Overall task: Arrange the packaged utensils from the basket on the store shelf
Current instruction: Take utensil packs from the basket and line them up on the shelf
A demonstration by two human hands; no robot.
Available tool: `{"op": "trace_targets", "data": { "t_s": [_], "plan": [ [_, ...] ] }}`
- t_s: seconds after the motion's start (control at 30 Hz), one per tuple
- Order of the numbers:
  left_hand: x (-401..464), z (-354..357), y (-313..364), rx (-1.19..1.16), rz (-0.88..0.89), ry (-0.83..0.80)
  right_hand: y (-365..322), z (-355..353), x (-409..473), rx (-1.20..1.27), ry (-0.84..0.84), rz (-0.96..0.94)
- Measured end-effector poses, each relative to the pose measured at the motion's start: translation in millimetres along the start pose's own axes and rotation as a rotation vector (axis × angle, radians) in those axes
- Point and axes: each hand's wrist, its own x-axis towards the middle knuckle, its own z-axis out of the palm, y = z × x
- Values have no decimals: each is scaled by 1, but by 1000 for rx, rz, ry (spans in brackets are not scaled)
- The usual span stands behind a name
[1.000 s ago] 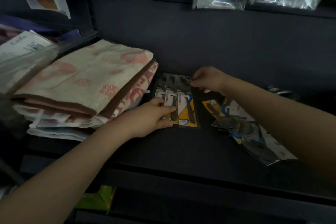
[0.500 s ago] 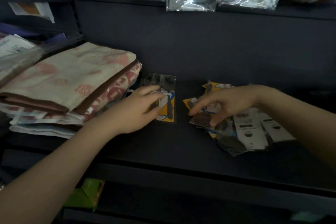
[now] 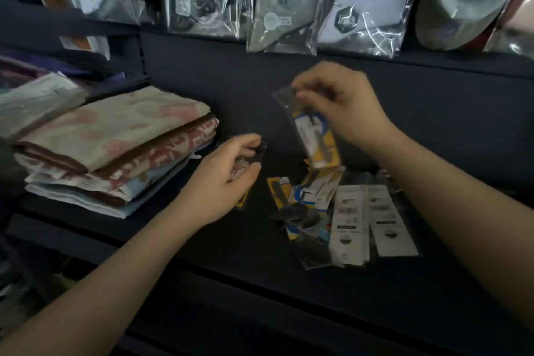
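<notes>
My right hand [image 3: 344, 104] pinches the clear top of a yellow-and-white utensil pack [image 3: 316, 139] and holds it in the air above the dark shelf [image 3: 202, 240]. Below it lies a loose pile of utensil packs [image 3: 341, 214], some face down with white barcode backs. My left hand [image 3: 222, 182] hovers with curled fingers over another utensil pack [image 3: 245, 179] lying flat beside the towels, touching its top edge; whether it grips it is unclear. No basket is in view.
A stack of folded towels [image 3: 115, 147] fills the shelf's left side. Bagged goods [image 3: 280, 3] hang in clear plastic along the upper shelf edge. The shelf's front lip [image 3: 260, 286] runs below my forearms.
My right hand has picked one pack out of the pile and lifted it up. My left hand has stayed on the flat pack by the towels.
</notes>
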Motion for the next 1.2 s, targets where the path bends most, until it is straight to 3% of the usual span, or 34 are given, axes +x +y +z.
{"op": "trace_targets", "data": {
  "t_s": [0.13,0.27,0.4,0.5,0.63,0.73,0.83,0.93,1.0,1.2],
  "plan": [
    [-5,10,23,-81,-24,55,-21,-3,3,605,100,168],
    [-27,7,38,17,-80,128,-27,14,-1,836,160,384],
    [-51,-7,27,104,-203,223,-17,45,-3,706,32,616],
    [-70,-20,11,162,-284,216,-10,70,-2,542,-83,691],
    [-87,-30,-5,351,-233,181,-13,103,-3,754,-148,904],
    [-86,-35,-15,504,-291,127,-16,120,-5,852,-237,999],
    [-79,-40,-27,643,-296,26,-20,128,-4,850,-408,997],
    [-72,-46,-40,669,-352,-70,-19,125,-5,465,-609,880],
    [-65,-50,-46,639,-365,-92,-14,118,-6,314,-664,804],
    [-52,-48,-59,658,-308,-91,3,82,-23,184,-810,659]
  ]
}}
